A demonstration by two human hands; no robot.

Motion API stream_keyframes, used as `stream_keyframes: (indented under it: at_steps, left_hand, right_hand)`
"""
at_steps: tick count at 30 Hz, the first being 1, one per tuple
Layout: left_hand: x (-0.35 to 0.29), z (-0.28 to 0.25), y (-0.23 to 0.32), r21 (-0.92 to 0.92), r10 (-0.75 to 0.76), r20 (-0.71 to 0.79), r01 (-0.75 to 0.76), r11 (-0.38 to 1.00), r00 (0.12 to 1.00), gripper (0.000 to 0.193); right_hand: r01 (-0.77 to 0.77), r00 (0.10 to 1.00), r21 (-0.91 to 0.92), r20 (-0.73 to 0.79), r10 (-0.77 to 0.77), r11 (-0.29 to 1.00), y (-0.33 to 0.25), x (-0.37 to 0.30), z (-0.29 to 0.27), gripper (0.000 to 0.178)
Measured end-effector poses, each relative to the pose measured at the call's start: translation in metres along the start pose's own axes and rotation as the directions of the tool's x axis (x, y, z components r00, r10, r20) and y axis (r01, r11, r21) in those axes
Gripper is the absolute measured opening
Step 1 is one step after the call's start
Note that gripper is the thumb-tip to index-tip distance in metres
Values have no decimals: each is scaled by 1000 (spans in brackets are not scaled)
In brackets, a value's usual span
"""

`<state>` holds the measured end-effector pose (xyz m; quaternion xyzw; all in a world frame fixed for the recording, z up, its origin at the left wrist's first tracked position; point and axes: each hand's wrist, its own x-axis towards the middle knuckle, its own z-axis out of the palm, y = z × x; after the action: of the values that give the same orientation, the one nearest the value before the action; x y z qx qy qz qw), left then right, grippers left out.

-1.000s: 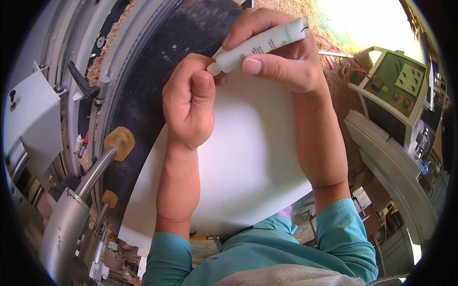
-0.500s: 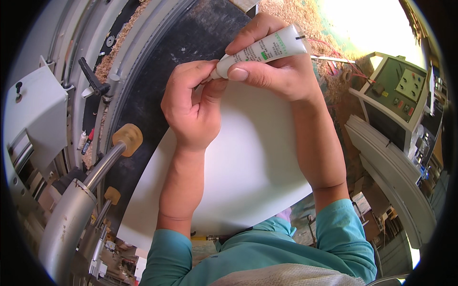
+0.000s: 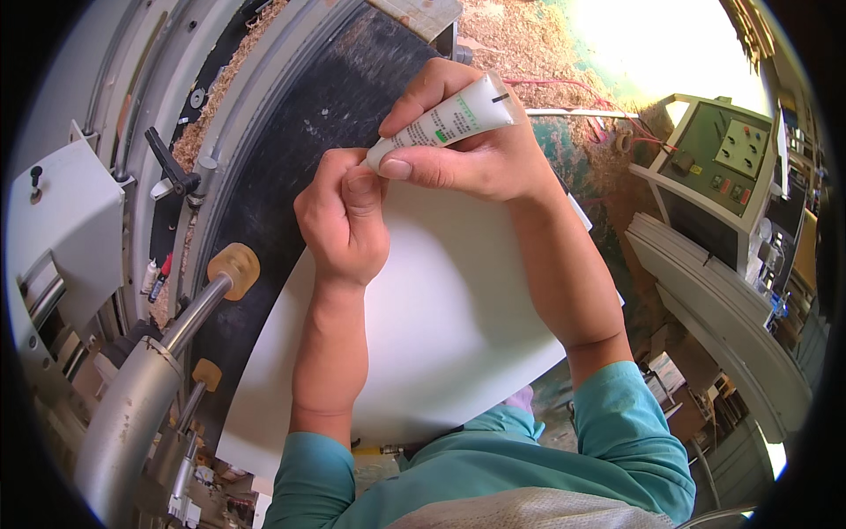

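Note:
A white squeeze tube with green and dark print lies slantwise in my right hand. My right thumb presses along its near side, and the fingers wrap its far side. The flat crimped end points up to the right. At the narrow end my left hand is closed, thumb against the bent forefinger, pinching the cap, which those fingers mostly hide. Both hands are above a large white board, which lies over a black machine bed.
At left stand a metal cylinder with a tan round pad, a black clamp lever and grey rails. Wood shavings cover the floor beyond. A green control panel and stacked pale panels are at right.
Both hands and the tube have shifted left and slightly down in the picture. My left fingers have turned around the cap, the thumb now on top.

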<state>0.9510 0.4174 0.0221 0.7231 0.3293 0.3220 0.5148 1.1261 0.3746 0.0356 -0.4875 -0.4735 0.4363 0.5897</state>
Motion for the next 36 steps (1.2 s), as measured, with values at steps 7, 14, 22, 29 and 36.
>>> stream_keyframes:
  at_steps: [7,14,22,29,36]
  left_hand:
    - [1,-7,0,-530,-164,132,210,821,978,47]
    - [-2,1,5,-379,-70,21,73,923,997,49]
    - [-8,9,5,-476,-99,-27,74,876,995,48]
    - [-10,14,-5,-155,131,-198,-163,974,971,44]
    - [-6,16,3,-219,-23,-291,-43,975,957,41]
  right_hand:
    - [171,985,155,2,-174,973,0,1,-2,30]
    - [-70,995,267,-45,85,961,-8,-2,3,28]
    - [-113,993,576,49,104,810,-6,-1,7,39]
    - [-63,998,498,11,67,865,-3,-2,10,32]
    - [202,964,25,-181,-194,979,14,0,20,34]
